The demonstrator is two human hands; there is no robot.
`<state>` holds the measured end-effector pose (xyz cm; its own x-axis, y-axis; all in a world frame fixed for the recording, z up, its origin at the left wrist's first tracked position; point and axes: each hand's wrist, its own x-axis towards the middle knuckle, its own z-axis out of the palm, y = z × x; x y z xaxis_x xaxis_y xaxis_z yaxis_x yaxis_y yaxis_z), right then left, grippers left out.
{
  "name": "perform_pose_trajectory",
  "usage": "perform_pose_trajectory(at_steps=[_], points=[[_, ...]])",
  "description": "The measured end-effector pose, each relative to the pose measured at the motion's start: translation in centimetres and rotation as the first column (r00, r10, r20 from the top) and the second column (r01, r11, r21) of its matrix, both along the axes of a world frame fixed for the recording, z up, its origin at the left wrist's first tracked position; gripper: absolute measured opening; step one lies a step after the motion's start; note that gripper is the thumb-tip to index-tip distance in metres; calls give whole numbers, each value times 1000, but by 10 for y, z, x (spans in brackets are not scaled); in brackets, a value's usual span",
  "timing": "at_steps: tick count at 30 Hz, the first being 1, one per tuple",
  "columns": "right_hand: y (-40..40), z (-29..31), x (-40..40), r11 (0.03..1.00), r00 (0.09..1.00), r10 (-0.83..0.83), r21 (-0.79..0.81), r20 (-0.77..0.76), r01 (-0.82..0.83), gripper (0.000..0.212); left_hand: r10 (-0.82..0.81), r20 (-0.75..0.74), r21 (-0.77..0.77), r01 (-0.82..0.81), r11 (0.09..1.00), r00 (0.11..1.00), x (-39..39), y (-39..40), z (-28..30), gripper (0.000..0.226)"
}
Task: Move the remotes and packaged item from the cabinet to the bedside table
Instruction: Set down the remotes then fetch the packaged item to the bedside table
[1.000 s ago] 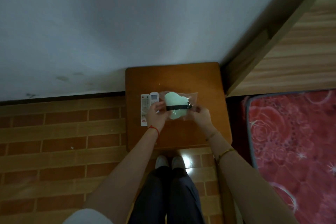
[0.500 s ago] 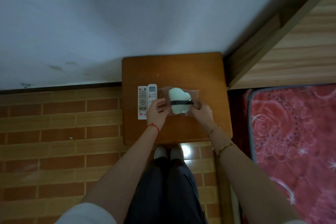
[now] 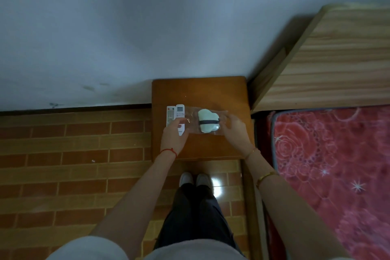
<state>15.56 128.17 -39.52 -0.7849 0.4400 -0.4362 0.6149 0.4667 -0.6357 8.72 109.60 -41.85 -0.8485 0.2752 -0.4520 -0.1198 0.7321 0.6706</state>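
A pale green item with a dark band, sealed in a clear bag, is the packaged item (image 3: 207, 120); it lies flat on the brown bedside table (image 3: 200, 91). My left hand (image 3: 174, 135) pinches the bag's left edge and covers the lower ends of two white remotes. My right hand (image 3: 235, 131) holds the bag's right edge, slightly blurred. The left remote (image 3: 170, 113) and the right remote (image 3: 180, 112) lie side by side on the table, just left of the bag.
A white wall stands behind the table. A wooden headboard (image 3: 329, 65) and a red floral mattress (image 3: 337, 171) are on the right. Brick-pattern floor (image 3: 73, 154) lies to the left. My legs and shoes (image 3: 195, 179) are right in front of the table.
The bag has come down flat onto the table beside the remotes. My hands have slid outward from the green item to the bag's two ends.
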Motion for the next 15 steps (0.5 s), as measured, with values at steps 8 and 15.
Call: perform_pose_trajectory(at_steps=[8, 15], points=[[-32, 87, 27, 974, 985, 159, 174, -71, -144, 46, -150, -214, -113, 128, 985, 965, 22, -36, 105, 45], [-59, 149, 53, 941, 947, 262, 266, -184, -209, 48, -202, -358, -180, 145, 973, 912, 55, -70, 178, 47]])
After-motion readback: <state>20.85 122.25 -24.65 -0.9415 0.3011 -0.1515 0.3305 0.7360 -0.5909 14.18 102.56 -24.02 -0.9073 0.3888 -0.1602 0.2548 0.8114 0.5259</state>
